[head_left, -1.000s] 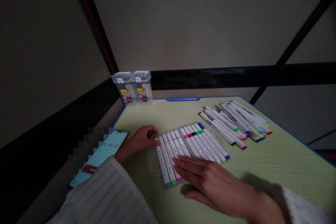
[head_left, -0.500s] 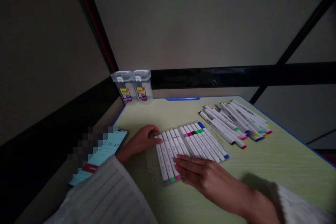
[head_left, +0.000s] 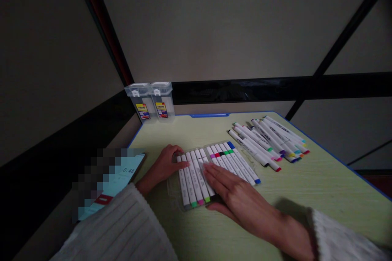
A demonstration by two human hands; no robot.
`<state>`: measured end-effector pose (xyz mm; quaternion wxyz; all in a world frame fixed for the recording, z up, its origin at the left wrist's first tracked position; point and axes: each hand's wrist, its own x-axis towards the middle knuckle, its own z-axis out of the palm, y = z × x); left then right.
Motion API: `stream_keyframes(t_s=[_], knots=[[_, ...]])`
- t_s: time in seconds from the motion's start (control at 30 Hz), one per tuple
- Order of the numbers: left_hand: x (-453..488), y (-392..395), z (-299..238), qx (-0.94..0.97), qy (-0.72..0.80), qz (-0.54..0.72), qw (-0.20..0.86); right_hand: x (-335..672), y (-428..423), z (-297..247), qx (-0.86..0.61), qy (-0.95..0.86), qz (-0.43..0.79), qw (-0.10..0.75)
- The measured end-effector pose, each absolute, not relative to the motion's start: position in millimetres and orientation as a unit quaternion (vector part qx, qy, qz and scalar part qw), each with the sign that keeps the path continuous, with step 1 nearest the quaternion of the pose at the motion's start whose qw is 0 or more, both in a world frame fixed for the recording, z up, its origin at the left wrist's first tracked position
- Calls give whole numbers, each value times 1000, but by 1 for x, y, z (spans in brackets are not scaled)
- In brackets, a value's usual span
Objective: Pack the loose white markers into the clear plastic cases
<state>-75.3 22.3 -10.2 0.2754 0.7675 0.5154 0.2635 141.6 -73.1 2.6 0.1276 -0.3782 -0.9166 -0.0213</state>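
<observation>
A row of white markers (head_left: 196, 177) with coloured end caps lies in a clear plastic tray (head_left: 173, 189) on the pale green table (head_left: 306, 187). My left hand (head_left: 167, 165) rests at the tray's far left corner, fingers curled against its edge and the marker tips. My right hand (head_left: 232, 195) lies flat over the near right part of the row, fingers stretched and pressing on the markers. A second group of markers (head_left: 235, 159) continues the row to the right of my fingers.
A loose pile of white markers (head_left: 269, 140) lies at the back right. Two clear plastic boxes (head_left: 150, 102) with yellow labels stand at the back left corner. A phone (head_left: 113, 185) with a lit screen lies at the left edge. Dark rails run behind the table.
My right hand slid left and forward over the markers in the tray. The markers in the tray shifted slightly together. The view drifted a little to the right.
</observation>
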Motion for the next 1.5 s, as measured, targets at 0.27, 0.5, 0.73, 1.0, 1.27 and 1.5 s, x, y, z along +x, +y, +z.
stream_keyframes(t_s=[0.27,0.5,0.73,1.0,1.27,1.5], knots=[[-75,23,-12,763,518,265,281,156,-67,-20,-480,-865,-59,133],[-76,24,-12,760,522,256,291,154,-71,-23,-493,-859,-75,121],[-77,24,-12,762,521,252,289,157,-74,-25,-483,-860,-98,133],[-76,24,-10,760,521,255,294,159,-75,-24,-482,-861,-93,132],[-75,23,-8,752,531,255,295,159,-73,-24,-488,-859,-74,138],[-76,24,-10,751,526,262,301,158,-71,-18,-479,-866,-62,127]])
